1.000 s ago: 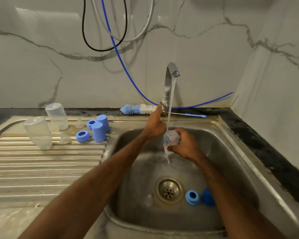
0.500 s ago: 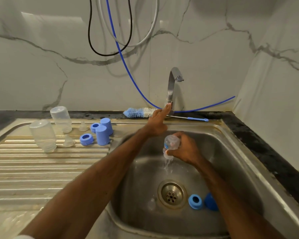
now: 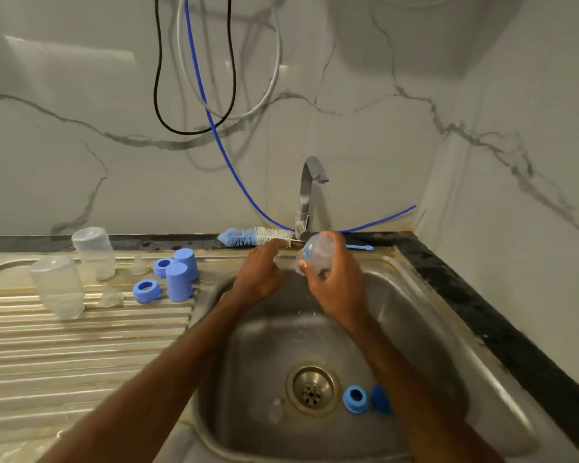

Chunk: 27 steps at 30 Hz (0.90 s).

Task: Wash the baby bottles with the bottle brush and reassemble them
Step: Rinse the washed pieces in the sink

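Observation:
My right hand [image 3: 338, 289] grips a clear baby bottle [image 3: 318, 250] and holds it raised over the back of the sink [image 3: 415, 329]. My left hand [image 3: 258, 272] is beside it with fingers stretched toward the bottle brush [image 3: 258, 236], which lies on the ledge behind the sink; whether it touches the bristles I cannot tell. No water runs from the tap [image 3: 310, 195]. A blue ring [image 3: 355, 399], a blue cap [image 3: 381, 399] and a clear teat [image 3: 276, 409] lie near the drain [image 3: 311, 390].
On the ribbed drainboard [image 3: 81, 345] at left stand two upturned clear bottles [image 3: 59, 285] [image 3: 94, 252], two teats [image 3: 109, 295], blue rings [image 3: 146, 290] and blue caps [image 3: 179, 282]. Hoses hang on the marble wall. A dark counter edge runs along the right.
The water has stopped running. My left hand came off the tap lever and moved toward the brush. My right hand lifted the bottle up and back, out from under the spout.

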{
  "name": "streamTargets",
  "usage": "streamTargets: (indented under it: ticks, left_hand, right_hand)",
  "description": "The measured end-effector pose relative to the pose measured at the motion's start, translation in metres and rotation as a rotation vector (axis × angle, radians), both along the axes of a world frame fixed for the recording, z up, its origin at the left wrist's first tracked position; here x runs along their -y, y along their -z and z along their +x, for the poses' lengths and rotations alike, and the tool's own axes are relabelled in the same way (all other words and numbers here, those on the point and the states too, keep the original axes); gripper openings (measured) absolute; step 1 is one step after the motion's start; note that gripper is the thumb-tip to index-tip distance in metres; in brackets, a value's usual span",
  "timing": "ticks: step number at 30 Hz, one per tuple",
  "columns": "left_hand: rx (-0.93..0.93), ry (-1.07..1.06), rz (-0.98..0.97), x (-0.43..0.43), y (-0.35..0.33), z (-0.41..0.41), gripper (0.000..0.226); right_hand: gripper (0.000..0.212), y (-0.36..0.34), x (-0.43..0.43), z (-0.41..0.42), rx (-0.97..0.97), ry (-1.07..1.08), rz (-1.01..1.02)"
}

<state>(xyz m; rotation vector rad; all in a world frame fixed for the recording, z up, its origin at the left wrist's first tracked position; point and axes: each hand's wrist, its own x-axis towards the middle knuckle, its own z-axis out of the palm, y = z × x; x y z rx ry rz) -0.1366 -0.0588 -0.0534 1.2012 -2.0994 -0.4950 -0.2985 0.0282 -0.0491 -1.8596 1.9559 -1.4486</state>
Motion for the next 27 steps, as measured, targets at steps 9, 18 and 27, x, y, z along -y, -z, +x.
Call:
streamTargets:
  ticks: [9,18,27]
  left_hand:
    - [0.046,-0.045,0.153,-0.035,0.009,0.045,0.038]
    - [0.106,0.003,0.136,-0.061,0.01,0.071,0.054]
    - [-0.075,-0.032,0.038,-0.076,-0.005,0.1,0.064]
  right_hand:
    - [0.052,0.016,0.003,0.012,-0.051,0.003,0.294]
    - [0.063,0.019,0.0,0.023,0.083,-0.172,0.361]
    - [0.077,-0.012,-0.011,0.085,0.311,-0.379,0.295]
